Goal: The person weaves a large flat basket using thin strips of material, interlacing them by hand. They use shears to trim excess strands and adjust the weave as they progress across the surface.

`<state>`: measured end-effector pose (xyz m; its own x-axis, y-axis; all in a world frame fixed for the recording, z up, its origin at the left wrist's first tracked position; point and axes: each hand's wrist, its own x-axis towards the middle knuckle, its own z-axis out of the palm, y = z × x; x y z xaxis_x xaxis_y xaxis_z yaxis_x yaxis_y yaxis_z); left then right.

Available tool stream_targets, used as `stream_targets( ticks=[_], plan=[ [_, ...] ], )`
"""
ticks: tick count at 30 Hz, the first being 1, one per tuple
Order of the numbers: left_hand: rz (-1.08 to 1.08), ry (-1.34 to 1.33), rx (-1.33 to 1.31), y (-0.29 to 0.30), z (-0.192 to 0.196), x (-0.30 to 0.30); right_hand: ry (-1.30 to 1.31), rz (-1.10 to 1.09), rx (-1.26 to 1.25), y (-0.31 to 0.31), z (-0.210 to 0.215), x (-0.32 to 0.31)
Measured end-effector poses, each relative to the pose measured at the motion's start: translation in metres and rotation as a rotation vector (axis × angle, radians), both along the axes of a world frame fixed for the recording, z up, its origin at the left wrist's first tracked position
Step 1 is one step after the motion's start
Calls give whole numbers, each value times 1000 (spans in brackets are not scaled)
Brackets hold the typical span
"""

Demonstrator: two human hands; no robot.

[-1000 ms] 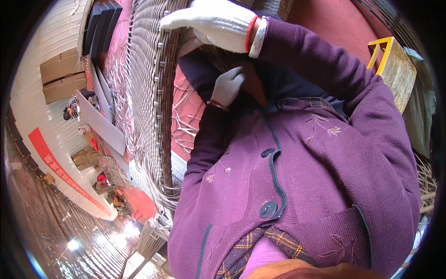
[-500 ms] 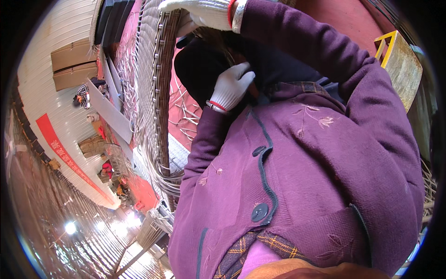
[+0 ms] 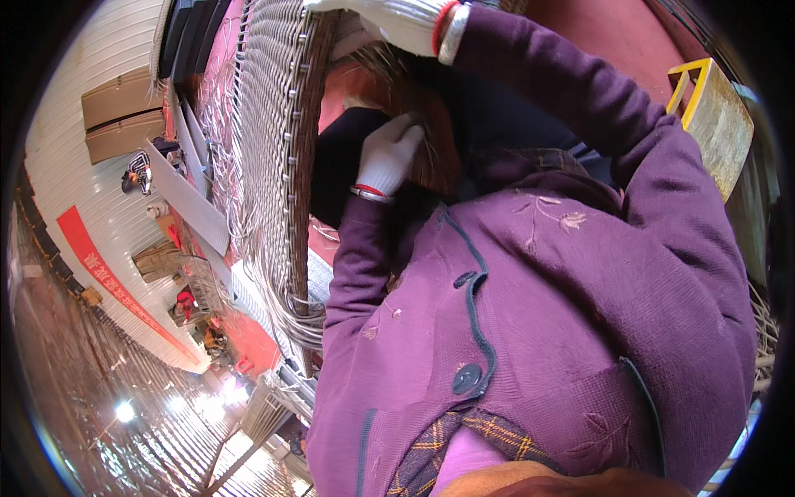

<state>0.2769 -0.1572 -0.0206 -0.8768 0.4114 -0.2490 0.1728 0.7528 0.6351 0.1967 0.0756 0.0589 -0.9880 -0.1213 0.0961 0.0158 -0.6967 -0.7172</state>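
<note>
A brown-grey wicker frame (image 3: 277, 141), woven from flat strands, stands on the left side in front of me. My right hand (image 3: 402, 23), in a white knitted glove with a red cuff, reaches to its far upper edge. Its fingers lie over the edge with the thumb side beneath, and the picture's rim cuts off part of it. My left hand (image 3: 387, 153), gloved alike, is lower, between the frame and my lap. Its fingers are curled together beside a bundle of thin brown strands (image 3: 435, 145); what they hold is hidden.
Loose pale strands (image 3: 286, 311) hang at the frame's lower end. Beyond it are grey boards (image 3: 189, 199), cardboard boxes (image 3: 122, 116) and dark stacked panels (image 3: 189, 41). At the right stands a worn yellow-edged metal stool or stand (image 3: 716, 124).
My left hand has shifted left, toward the wicker frame. The right hand has moved slightly right along the upper edge. More brown strands show between my hands and lap.
</note>
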Motion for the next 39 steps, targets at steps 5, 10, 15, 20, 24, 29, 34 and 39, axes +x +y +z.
stream_targets(
  ticks=[5, 10, 15, 20, 24, 29, 34, 39],
  plan=[
    [68, 86, -63, -40, -59, -79, 309, -55, 169, -2, 15, 2],
    [198, 153, -66, -63, -138, -135, 39, -33, 385, 13, 56, -2],
    [287, 184, -144, -76, -193, -204, 530, -187, 233, 4, 58, -25],
    [185, 190, -235, -52, -254, -297, 552, -250, 476, -22, 39, -86],
    [180, 186, -380, -57, -285, -350, 536, -267, 367, -36, 13, -128],
    [177, 177, -489, -73, -314, -390, 571, -297, 362, -46, -19, -178],
    [243, 154, -541, -96, -339, -419, 487, -72, 239, -63, -42, -222],
    [318, 113, -539, -109, -361, -430, 374, -6, 284, -69, -55, -245]
  ],
)
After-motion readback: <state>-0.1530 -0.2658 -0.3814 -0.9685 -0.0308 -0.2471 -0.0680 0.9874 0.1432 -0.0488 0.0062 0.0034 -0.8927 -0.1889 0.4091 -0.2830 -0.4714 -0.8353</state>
